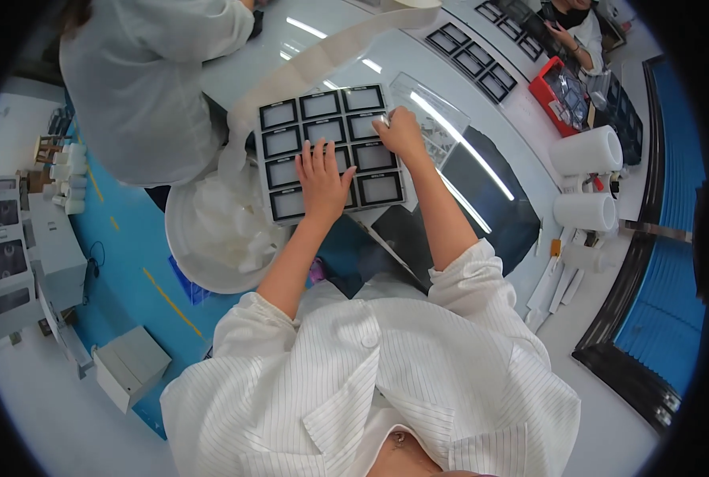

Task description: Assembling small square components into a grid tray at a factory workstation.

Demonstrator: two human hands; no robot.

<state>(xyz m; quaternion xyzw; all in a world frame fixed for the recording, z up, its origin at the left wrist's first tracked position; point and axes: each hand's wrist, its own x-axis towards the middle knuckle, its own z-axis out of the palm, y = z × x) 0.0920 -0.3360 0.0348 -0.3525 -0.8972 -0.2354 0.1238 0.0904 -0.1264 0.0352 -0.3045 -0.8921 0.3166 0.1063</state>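
Striped shirt (pixel 418 342): closest.
Left fingers (pixel 318 159): spread wide; I'd press the black-framed panels (pixel 324 129) lightly, evenly.
Right fingers (pixel 386 131): bunched narrow, can't tell if I'm holding anything.

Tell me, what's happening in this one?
A person in a white striped shirt works over a grid of black rectangular frames with pale centres. The spread left hand lies on the frames; the right hand has its fingers bent at the grid's right side, though whether they pinch anything is unclear. To the grid's left stands a round white tub holding crumpled translucent film. A co-worker in white is at upper left.
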